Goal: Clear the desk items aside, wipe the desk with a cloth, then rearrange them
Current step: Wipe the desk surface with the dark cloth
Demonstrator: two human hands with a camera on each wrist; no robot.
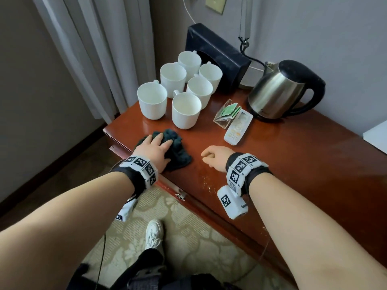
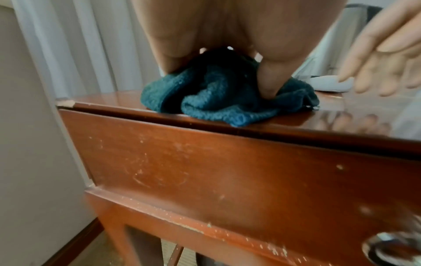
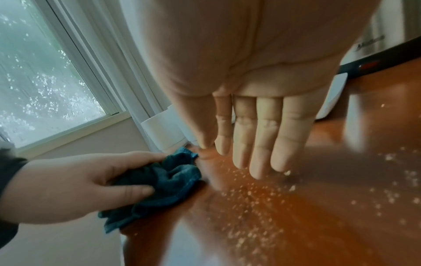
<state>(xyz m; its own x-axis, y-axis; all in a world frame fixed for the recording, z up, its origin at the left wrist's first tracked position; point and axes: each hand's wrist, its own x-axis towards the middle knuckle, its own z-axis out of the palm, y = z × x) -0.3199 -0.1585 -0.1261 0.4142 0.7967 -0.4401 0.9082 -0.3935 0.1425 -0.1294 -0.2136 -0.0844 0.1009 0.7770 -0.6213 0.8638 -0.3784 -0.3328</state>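
nearest, two bare forearms over the tabletop (image 1: 293, 168) edge. left hand (image 1: 154, 150) bunched over dark teal cloth (image 1: 178, 151) at the near left corner, grip clamped on it; right hand (image 1: 215, 156) loosely curled, empty, just beside. best wiped flat, firm, toward pale specks near the edge. cloth crumpled, knitted-looking, thick.

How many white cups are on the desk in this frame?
6, clustered at the desk's far left corner: front left, front centre, middle left, middle right, back, back right. None looks hidden, though the black box behind could conceal more.
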